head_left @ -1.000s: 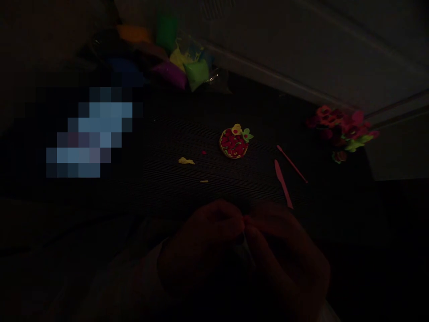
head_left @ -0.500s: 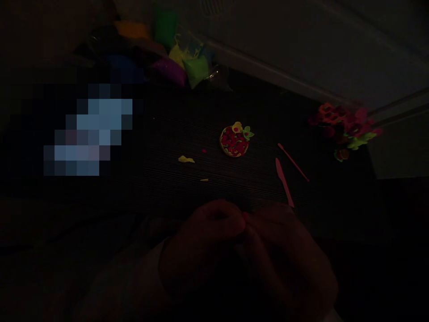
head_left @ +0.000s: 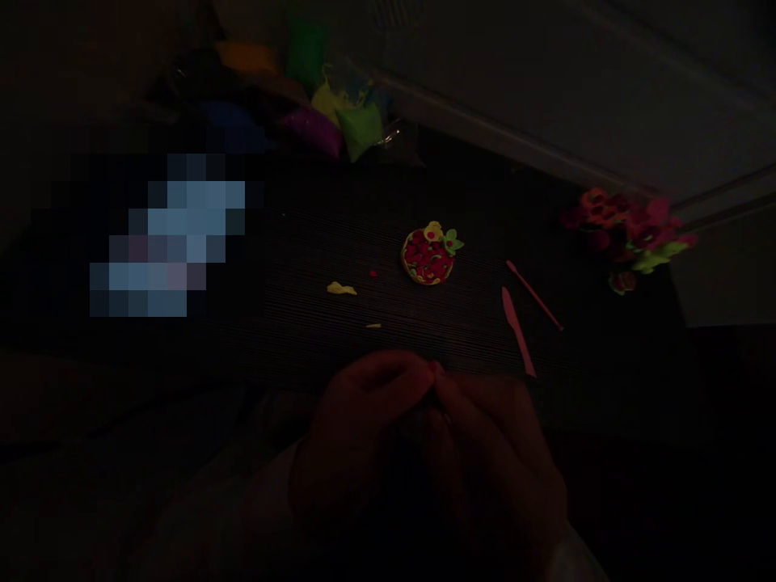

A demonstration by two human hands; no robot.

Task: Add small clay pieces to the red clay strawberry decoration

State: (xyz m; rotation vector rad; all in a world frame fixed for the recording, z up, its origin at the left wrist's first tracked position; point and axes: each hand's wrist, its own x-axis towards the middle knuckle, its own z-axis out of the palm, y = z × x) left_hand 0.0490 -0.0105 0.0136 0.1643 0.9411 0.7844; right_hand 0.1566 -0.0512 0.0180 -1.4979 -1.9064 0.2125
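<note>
In dim light, my left hand [head_left: 364,412] is closed, thumb and forefinger pinched on a tiny red bit of modelling clay [head_left: 432,368]. The fingertips of my right hand [head_left: 500,436] press at the same bit from the other side. Both hands meet near the table's front edge, and the lower fingers are lost in shadow. Beyond them lies a small round clay piece [head_left: 428,260] with a red filling, a yellow rim and two little flowers, one yellow and one green. A yellow clay scrap [head_left: 341,288], a thin yellow sliver [head_left: 373,326] and a red crumb [head_left: 373,273] rest left of it.
A pink plastic knife [head_left: 517,331] and a thin pink modelling tool [head_left: 534,295] lie to the right. Colourful clay flowers [head_left: 630,230] are bunched at the far right. Bags of coloured clay [head_left: 360,129] sit at the back left. A bright blurred patch [head_left: 182,234] covers the left side.
My right hand has turned, its fingertips shifting left and up with the red bit against my left fingertips. The things on the table appear slightly further right as the view shifts.
</note>
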